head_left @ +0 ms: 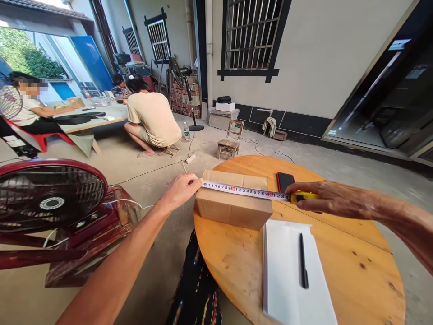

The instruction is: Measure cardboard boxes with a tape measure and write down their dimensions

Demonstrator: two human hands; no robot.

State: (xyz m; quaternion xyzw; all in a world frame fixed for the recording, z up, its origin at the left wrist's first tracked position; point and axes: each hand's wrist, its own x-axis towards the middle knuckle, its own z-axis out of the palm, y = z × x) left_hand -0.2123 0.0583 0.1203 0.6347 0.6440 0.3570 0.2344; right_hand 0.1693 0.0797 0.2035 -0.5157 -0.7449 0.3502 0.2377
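A brown cardboard box (233, 210) sits near the left edge of the round wooden table (352, 271). Across its top runs the white blade of a tape measure (250, 191), with black numbers and red tens marks. My left hand (184, 188) pinches the blade's end at the box's left corner. Beyond the box's right side, my right hand (318, 196) is closed around the yellow tape measure case. In front lies a stack of white paper (284, 271) with a black pen (303, 262) on it. A dark phone with a red edge (284, 181) rests behind the tape.
A red fan (52, 203) stands on a wooden stand at my left. Behind the table are a small wooden chair (230, 142), a standing fan (189, 99) and cables on the floor. Several people sit around a low table (115, 113) at the back left.
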